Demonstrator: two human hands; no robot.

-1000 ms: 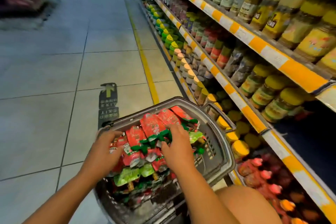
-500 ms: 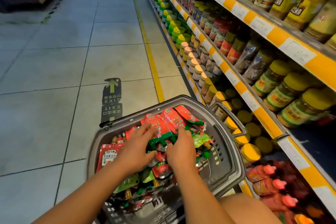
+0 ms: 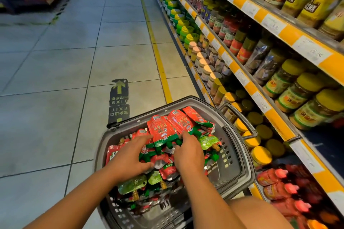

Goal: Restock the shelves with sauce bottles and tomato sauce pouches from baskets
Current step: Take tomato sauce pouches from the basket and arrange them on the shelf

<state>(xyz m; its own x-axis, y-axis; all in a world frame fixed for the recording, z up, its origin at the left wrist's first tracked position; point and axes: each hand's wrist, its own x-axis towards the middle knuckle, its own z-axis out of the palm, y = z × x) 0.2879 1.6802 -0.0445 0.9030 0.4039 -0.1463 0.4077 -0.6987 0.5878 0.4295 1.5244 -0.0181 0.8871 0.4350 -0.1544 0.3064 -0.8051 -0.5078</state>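
Grey basket (image 3: 240,156) w/ tomato sauce pouches (image 3: 163,130), both hands gathering.

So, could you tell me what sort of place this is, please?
Most likely a supermarket aisle: long shelves with price tags, rows of jars, and a grey shopping basket full of tomato sauce pouches.

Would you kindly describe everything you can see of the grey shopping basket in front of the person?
The grey basket looks like moulded plastic, with slotted walls and a thick rounded rim. One handle lies folded outward against its shelf-side edge. It sits low in the aisle beside the bottom shelf, piled with red and green spouted pouches. The left hand and right hand both reach into the heap, fingers curled among the pouches; neither visibly touches the rim.
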